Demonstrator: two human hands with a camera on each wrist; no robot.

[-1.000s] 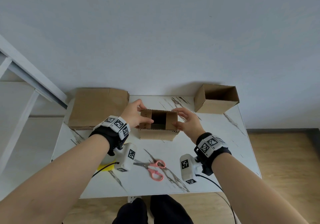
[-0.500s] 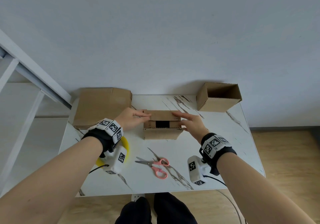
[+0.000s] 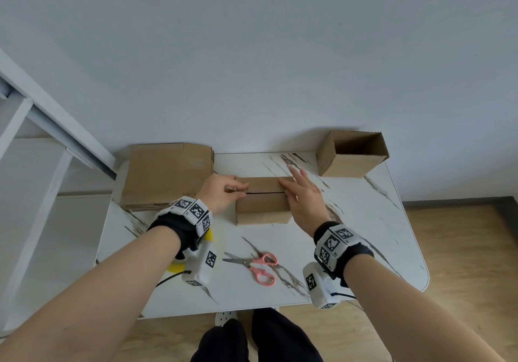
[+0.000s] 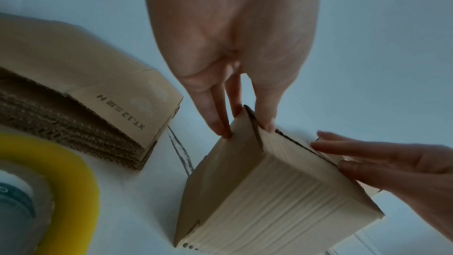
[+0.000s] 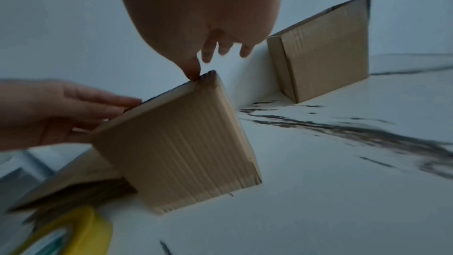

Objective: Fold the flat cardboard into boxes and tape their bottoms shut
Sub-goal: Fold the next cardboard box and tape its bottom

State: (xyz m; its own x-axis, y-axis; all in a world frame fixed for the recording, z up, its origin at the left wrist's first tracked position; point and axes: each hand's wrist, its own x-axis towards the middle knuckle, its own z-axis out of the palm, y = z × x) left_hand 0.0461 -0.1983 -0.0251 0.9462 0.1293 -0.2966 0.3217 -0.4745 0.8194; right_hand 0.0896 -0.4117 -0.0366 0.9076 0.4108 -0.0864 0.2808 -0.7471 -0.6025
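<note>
A small cardboard box [image 3: 262, 206] [image 4: 282, 191] [image 5: 176, 146] stands mid-table with its upper flaps folded down, leaving a thin dark seam. My left hand [image 3: 225, 193] [image 4: 235, 117] is at the box's left end, straight fingers against the end wall and top edge. My right hand [image 3: 298, 192] [image 5: 208, 59] lies flat on the right part of the top flaps, thumb touching the near corner and fingers spread. Neither hand holds anything. A stack of flat cardboard [image 3: 168, 174] [image 4: 73, 88] lies at the back left.
A folded open-topped box [image 3: 353, 153] [image 5: 326, 55] stands at the back right corner. Pink-handled scissors [image 3: 253, 266] lie near the table's [image 3: 364, 235] front edge. A yellow tape roll [image 3: 179, 265] [image 4: 73, 191] sits under my left wrist. A wall is close behind.
The box's top opening has closed to a narrow seam as both long flaps came down. My right hand now lies flat on the flaps and my left hand has settled at the left end.
</note>
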